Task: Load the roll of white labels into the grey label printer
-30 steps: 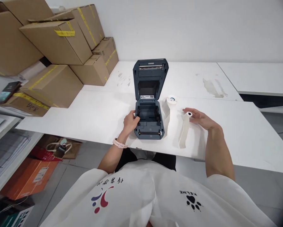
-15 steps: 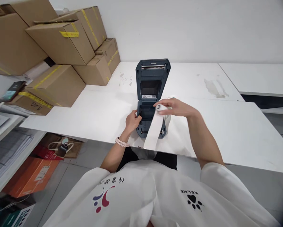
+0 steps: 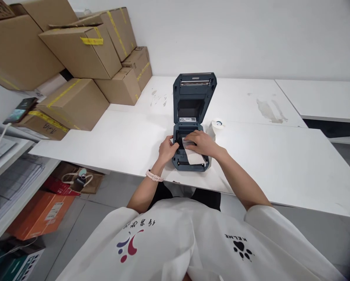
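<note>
A dark blue-grey label printer (image 3: 194,97) stands on the white table with its lid raised. My left hand (image 3: 166,150) is closed on the left wall of the printer's base, thumb over the inner edge. My right hand (image 3: 202,143) reaches into the open bay, its curled fingers on a white label roll. The roll itself is mostly hidden under that hand. From it a short white paper strip (image 3: 194,157) lies toward the bay's front right. Just behind the right hand, beside the printer, rests another white roll-like thing (image 3: 218,124) with a dark ring.
Cardboard boxes (image 3: 78,50) with yellow tape are stacked at the left. A phone (image 3: 21,110) with a cable lies on one box. Below left, a shelf holds papers, and an orange box (image 3: 41,214) sits near a brown bag. The table's front edge runs close to my body.
My right hand has moved down and left, bringing the label roll into the printer's bay. The paper strip no longer hangs over the printer's front. My left hand keeps its hold.
</note>
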The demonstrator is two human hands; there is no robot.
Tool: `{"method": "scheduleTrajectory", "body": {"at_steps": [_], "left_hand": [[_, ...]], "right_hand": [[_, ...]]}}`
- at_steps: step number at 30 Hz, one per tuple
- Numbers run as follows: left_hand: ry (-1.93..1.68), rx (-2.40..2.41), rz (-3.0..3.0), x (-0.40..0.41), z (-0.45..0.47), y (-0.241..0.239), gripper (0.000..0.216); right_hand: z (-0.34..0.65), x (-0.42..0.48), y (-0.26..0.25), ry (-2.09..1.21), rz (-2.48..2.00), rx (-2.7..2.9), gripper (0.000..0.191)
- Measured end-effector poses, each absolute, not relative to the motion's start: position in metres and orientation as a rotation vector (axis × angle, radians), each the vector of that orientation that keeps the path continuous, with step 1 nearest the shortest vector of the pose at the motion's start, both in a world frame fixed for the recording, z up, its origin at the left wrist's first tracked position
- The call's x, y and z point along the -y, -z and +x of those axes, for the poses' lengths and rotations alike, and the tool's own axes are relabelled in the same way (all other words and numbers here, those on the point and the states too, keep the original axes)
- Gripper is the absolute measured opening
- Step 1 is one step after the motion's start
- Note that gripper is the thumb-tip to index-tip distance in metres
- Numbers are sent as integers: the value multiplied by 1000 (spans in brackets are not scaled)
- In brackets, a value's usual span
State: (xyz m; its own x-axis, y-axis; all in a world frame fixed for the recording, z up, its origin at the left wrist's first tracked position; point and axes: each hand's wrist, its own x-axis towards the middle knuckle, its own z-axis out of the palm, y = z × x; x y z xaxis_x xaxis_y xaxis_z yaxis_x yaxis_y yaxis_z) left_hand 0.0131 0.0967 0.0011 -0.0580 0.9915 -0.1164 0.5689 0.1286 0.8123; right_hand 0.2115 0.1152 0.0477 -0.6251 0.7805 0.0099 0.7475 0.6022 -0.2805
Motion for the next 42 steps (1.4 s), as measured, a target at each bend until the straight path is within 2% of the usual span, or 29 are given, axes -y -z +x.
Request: {"method": "scheduleTrajectory", "body": {"at_steps": [6, 16, 20, 26, 36, 42], "left_hand": [[-886, -1652, 1496, -96, 15, 7, 47], [-993, -1462, 1325, -98, 15, 17, 52], [-1000, -1435, 1302, -99, 15, 19, 54], [-1006, -1419, 1262, -99, 16, 20, 55], [-989, -1423, 1267, -97, 16, 17, 56], [-937, -1432, 1276, -95, 14, 14, 71]], "right_hand": [[226, -54, -33, -436, -1139, 2452, 36], [210, -36, -6, -169, -1014, 2241, 25], [206, -26, -1, 17, -1130, 2145, 21], [199, -8, 4, 71, -1162, 2096, 21], [204, -2, 5, -65, -1164, 2152, 26], [220, -23, -9, -318, -1095, 1998, 23]]}}
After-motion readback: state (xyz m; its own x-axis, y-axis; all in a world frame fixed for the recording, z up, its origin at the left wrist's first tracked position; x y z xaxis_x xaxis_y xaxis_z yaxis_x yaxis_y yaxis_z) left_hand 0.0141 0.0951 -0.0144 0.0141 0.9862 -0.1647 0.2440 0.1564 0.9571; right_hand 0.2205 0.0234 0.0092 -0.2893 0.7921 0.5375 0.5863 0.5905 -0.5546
